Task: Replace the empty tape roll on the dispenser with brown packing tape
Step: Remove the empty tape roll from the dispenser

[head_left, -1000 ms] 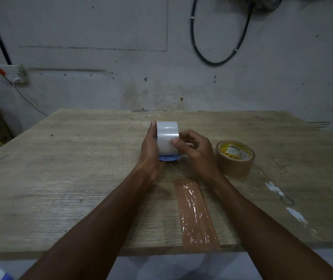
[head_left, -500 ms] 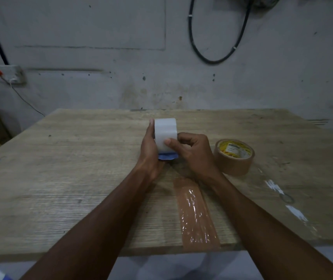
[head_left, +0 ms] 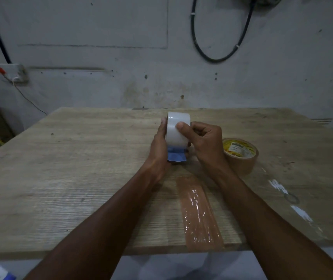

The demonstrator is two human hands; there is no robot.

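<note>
A white roll [head_left: 176,130] stands on edge above the blue dispenser [head_left: 176,156] at the middle of the wooden table [head_left: 80,168]. My left hand [head_left: 158,148] clasps the left side of the roll and dispenser. My right hand [head_left: 204,142] holds the roll from the right, its thumb pressed on the roll's curved face. Most of the dispenser is hidden behind my hands. The brown packing tape roll [head_left: 240,155], with a yellow label inside its core, lies flat on the table just right of my right hand.
A strip of brown tape [head_left: 199,213] is stuck to the table, reaching its near edge. White scraps and residue [head_left: 291,199] mark the table's right side. A grey wall with a hanging black cable [head_left: 218,57] stands behind the table.
The white roll has risen a little above the blue dispenser, and my right thumb has slid up onto the roll's upper face. The brown roll has not moved.
</note>
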